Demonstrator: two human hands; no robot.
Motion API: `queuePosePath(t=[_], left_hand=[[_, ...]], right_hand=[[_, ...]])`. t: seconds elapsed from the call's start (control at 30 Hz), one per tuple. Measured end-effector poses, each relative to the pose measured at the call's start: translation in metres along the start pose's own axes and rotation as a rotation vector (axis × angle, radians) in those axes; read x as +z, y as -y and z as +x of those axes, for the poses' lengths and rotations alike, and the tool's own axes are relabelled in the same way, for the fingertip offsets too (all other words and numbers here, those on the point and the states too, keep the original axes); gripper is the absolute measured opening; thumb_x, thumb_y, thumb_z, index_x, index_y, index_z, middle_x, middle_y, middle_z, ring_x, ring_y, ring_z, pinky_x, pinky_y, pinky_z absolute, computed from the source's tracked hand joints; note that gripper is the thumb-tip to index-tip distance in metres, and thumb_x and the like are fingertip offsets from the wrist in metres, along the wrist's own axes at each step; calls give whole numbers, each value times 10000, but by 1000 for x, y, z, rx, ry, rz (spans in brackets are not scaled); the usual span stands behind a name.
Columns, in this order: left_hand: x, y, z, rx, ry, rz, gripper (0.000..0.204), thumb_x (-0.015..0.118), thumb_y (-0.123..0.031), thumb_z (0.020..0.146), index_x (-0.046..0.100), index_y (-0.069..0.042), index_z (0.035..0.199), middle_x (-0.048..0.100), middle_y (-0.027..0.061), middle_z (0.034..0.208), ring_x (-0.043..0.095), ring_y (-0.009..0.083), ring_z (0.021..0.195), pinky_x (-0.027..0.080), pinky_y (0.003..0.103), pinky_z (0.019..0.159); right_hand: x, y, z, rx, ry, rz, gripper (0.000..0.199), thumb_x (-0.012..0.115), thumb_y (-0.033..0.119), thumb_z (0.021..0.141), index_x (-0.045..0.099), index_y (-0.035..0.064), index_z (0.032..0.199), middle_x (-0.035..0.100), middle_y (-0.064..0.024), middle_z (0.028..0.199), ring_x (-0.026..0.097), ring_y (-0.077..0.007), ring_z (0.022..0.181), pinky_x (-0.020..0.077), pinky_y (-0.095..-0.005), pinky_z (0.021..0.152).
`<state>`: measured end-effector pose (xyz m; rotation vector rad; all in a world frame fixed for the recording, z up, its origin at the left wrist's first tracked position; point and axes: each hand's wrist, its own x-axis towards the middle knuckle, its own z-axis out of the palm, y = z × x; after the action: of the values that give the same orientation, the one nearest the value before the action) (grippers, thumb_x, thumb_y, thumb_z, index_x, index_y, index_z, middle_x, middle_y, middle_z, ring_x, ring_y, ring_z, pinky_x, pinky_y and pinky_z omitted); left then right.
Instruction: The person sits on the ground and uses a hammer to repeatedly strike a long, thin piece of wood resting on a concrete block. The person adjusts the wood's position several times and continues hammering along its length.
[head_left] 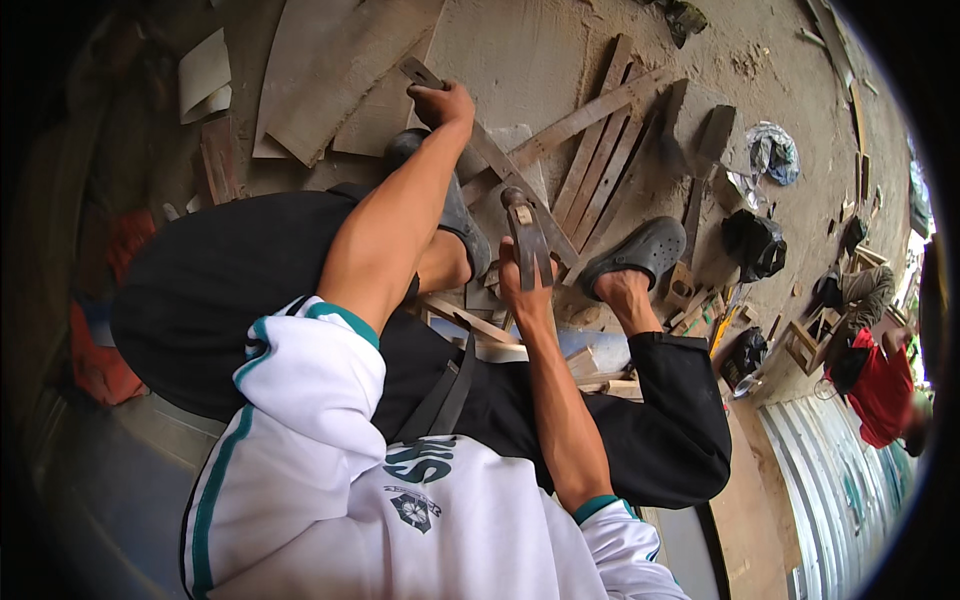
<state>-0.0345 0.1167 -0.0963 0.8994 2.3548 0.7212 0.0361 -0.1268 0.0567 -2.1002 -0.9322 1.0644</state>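
Note:
My left hand [440,105] is closed around the upper end of a narrow dark wooden strip [497,158]. The strip slants down to the right, past my shoe and toward my other foot. My right hand [526,282] grips a claw hammer [524,225], whose metal head stands up beyond the fist. The hammer's head overlaps the strip in the view; whether they touch I cannot tell. Most of the hammer's handle is hidden behind my hand and forearm. A pale piece of wood [480,325] lies between my legs.
Several long wooden strips [605,150] lie on the dirt floor ahead, beside wide boards [340,80] at the upper left. My grey clogs [640,255] flank the work. Black plastic bags [755,243] lie to the right. A person in red [880,390] sits near corrugated metal sheeting [835,480].

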Motion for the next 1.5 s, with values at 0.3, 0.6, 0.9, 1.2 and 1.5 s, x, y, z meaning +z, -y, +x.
queuePosePath(t=[0.3, 0.6, 0.9, 1.2, 1.5], left_hand=[[-3, -12, -4, -23, 25, -75, 369, 637, -163, 800, 449, 69, 1017, 635, 296, 961, 656, 456, 909, 527, 503, 798], [-4, -14, -5, -55, 45, -5, 389, 645, -165, 807, 447, 63, 1052, 627, 296, 1001, 648, 463, 921, 525, 509, 816], [-6, -25, -8, -54, 63, -71, 382, 636, -159, 809, 446, 67, 1051, 619, 303, 1004, 641, 465, 931, 523, 509, 815], [-5, -16, -4, -37, 18, -44, 360, 636, -148, 803, 464, 66, 1036, 629, 303, 983, 649, 467, 914, 529, 505, 806], [-7, -17, -4, -50, 26, -49, 364, 639, -150, 802, 447, 59, 1029, 631, 294, 977, 653, 463, 902, 528, 515, 798]], right_hand=[[-13, 7, 25, 36, -112, 59, 233, 625, 214, 915, 650, -1, 830, 616, -186, 661, 621, -321, 573, 471, -422, 585], [3, -11, 42, 35, -196, 56, 256, 580, 255, 925, 645, 9, 900, 622, -213, 695, 643, -329, 617, 489, -398, 598], [16, -38, 42, 214, -31, -202, 378, 598, 362, 932, 635, -15, 942, 540, -107, 633, 548, -245, 604, 452, -391, 589], [-20, 22, 22, -215, -170, -59, 247, 618, 223, 913, 643, -13, 843, 604, -187, 640, 586, -296, 532, 473, -405, 562], [-24, 27, 36, -134, -190, -53, 262, 591, 243, 931, 646, -8, 880, 601, -212, 638, 612, -386, 569, 483, -418, 569]])
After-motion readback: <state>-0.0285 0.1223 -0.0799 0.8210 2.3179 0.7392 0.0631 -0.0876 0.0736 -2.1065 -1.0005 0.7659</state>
